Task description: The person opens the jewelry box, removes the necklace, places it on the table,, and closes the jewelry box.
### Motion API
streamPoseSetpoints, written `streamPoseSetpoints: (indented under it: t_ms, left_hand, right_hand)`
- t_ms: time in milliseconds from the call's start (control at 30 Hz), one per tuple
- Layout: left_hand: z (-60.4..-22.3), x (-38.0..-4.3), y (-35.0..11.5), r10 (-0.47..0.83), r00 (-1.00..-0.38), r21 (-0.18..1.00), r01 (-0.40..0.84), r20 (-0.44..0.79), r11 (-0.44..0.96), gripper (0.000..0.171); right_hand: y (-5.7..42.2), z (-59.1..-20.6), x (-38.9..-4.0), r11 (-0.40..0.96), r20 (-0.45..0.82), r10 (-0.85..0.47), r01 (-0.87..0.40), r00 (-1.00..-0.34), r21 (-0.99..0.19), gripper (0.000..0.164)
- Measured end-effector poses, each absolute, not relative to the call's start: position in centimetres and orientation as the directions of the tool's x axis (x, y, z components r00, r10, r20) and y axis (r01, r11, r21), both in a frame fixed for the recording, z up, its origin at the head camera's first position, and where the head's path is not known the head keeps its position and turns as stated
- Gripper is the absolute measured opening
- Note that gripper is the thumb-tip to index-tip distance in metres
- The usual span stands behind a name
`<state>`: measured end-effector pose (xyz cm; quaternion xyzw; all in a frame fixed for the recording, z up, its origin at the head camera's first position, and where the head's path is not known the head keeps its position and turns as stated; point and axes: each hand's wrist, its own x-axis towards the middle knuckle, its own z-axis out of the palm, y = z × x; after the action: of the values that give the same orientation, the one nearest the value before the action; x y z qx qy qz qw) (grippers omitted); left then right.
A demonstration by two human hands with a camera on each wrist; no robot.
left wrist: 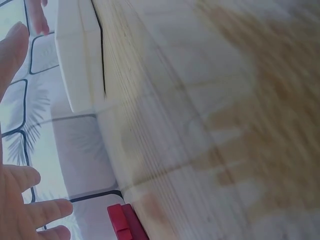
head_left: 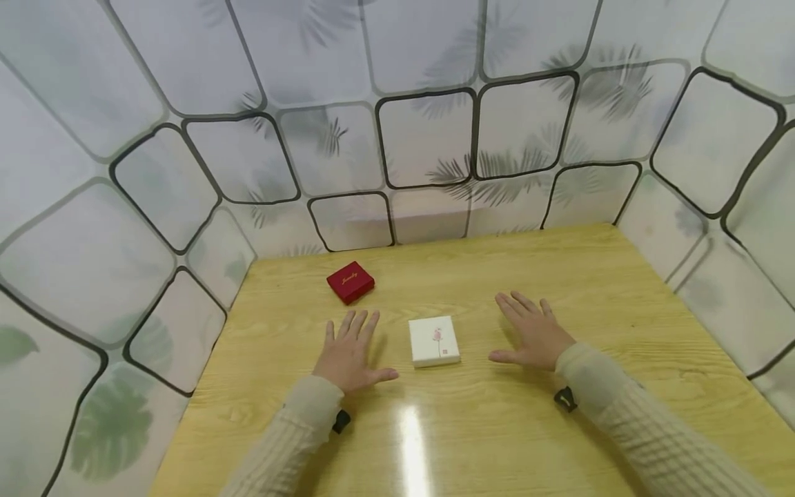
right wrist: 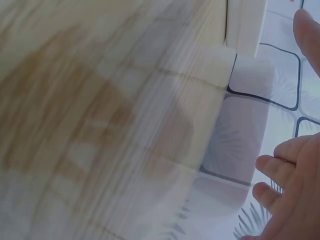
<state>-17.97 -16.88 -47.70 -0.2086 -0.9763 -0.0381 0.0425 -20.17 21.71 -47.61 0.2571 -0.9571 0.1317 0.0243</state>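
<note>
A small white square box [head_left: 433, 342] with a pink flower print lies on the wooden table between the two hands. My left hand [head_left: 349, 357] is to its left, fingers spread, touching neither box. On the other side my right hand [head_left: 530, 333] is likewise spread, its thumb pointing toward the white box but apart from it. Beyond the left fingertips sits a dark red box [head_left: 350, 281] with gold lettering on its lid. In the left wrist view the side of the white box [left wrist: 80, 55] and a corner of the red box [left wrist: 125, 222] show; the right wrist view catches the white box's edge [right wrist: 245, 25].
The glossy wooden table [head_left: 497, 442] carries a bright light reflection near its front. Patterned white cloth or panels [head_left: 428, 138] with dark outlines and leaf prints rise behind the table and along both sides. A dark strap piece [head_left: 565, 399] shows at the right wrist.
</note>
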Motion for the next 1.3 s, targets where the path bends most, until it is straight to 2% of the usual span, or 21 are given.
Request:
streamPoseSetpoints:
  t_ms: [433, 767, 1000, 1300]
  left_hand:
    - [-47.6, -18.3, -14.8, 0.427, -0.902, 0.072, 0.431, 0.066, 0.900, 0.116]
    - [-48.0, -19.0, -12.5, 0.500, -0.863, 0.102, 0.505, 0.076, 0.857, 0.119]
    - [-48.6, -19.6, -11.3, 0.506, -0.861, 0.066, 0.508, 0.047, 0.859, 0.120]
    - [-48.7, -19.9, -10.5, 0.491, -0.871, 0.074, 0.490, 0.001, 0.869, 0.120]
  right_hand:
    - [19.3, -47.4, -20.6, 0.823, 0.090, -0.511, -0.516, -0.855, -0.238, 0.111]
    - [16.7, -47.5, -21.4, 0.789, 0.103, -0.563, -0.570, -0.820, -0.228, 0.113]
    - [14.8, -48.0, -21.9, 0.772, 0.096, -0.586, -0.591, -0.804, -0.233, 0.117]
    - [12.6, -47.8, -22.1, 0.754, 0.042, -0.631, -0.625, -0.775, -0.204, 0.117]
